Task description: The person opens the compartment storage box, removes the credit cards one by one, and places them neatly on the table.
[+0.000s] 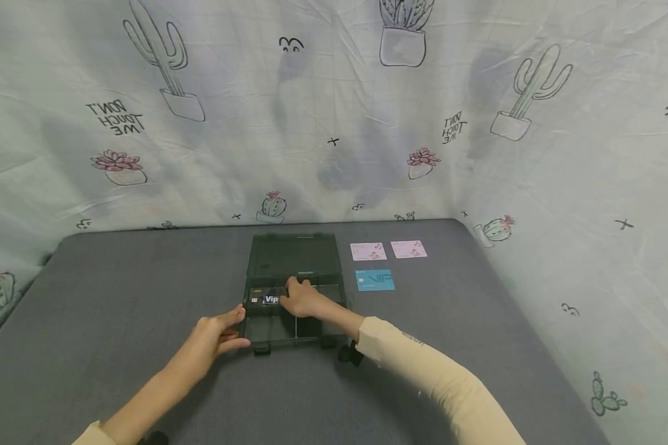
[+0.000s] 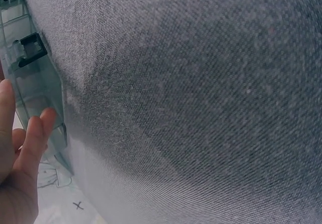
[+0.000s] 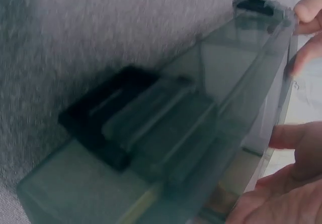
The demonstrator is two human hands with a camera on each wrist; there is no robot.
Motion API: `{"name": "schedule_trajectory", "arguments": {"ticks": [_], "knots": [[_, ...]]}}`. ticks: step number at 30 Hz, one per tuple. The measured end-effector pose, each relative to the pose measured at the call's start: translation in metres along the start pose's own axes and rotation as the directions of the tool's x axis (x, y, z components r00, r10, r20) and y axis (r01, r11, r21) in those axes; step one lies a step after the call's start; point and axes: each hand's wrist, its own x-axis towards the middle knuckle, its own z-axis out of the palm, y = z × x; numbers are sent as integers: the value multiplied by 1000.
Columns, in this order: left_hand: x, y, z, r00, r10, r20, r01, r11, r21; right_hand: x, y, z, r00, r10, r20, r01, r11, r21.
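Observation:
A dark green see-through plastic case (image 1: 269, 334) lies on the grey surface with its lid (image 1: 294, 254) tipped back. Dividers split its inside into compartments. A black card (image 1: 263, 298) printed "Vip" lies in the rear left compartment. My right hand (image 1: 303, 300) reaches into the case and pinches the card's right end; its fingertips are partly hidden. With its thumb and fingers, my left hand (image 1: 214, 334) holds the case's left side near the front corner. In the left wrist view, those fingers (image 2: 35, 138) touch the case wall.
Two pink cards (image 1: 368, 251) (image 1: 409, 249) and a blue VIP card (image 1: 375, 280) lie right of the case. Black latches (image 1: 262, 349) stick out at the case's front. Behind the grey table (image 1: 145, 290) hangs a cactus-print cloth (image 1: 334, 111).

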Motion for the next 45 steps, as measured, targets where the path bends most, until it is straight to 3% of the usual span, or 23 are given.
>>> {"name": "schedule_trajectory", "arguments": {"ticks": [4, 9, 15, 20, 24, 29, 33, 40, 45], "knots": [[-4, -1, 3, 1000, 1, 3, -1, 1000, -3, -1, 4, 4, 999, -2, -44, 4, 999, 50], [-6, -3, 5, 1000, 24, -4, -24, 1000, -5, -5, 9, 8, 988, -58, -144, 70, 994, 84], [-8, -8, 8, 999, 48, -24, -48, 999, 4, -8, 16, 10, 947, -174, -270, 211, 971, 115], [-9, -9, 10, 998, 52, -28, -51, 999, 11, -7, 26, 13, 922, -178, -344, 266, 936, 230], [-11, -10, 11, 998, 51, -30, -50, 999, 7, -9, 31, 12, 909, -164, -383, 304, 890, 341], [-12, -10, 13, 999, 45, -19, -44, 999, 16, -9, 36, 10, 888, -159, -431, 378, 785, 491], [-10, -8, 12, 999, 46, -22, -45, 999, 22, -10, 36, 5, 908, -174, -382, 381, 722, 577], [-4, -4, 9, 999, 30, -24, -30, 999, 16, -11, 35, 0, 944, -190, -269, 319, 736, 597], [0, 0, 5, 1000, -3, -12, 3, 1000, 6, -10, 36, -6, 962, -170, -215, 272, 682, 678]]}}
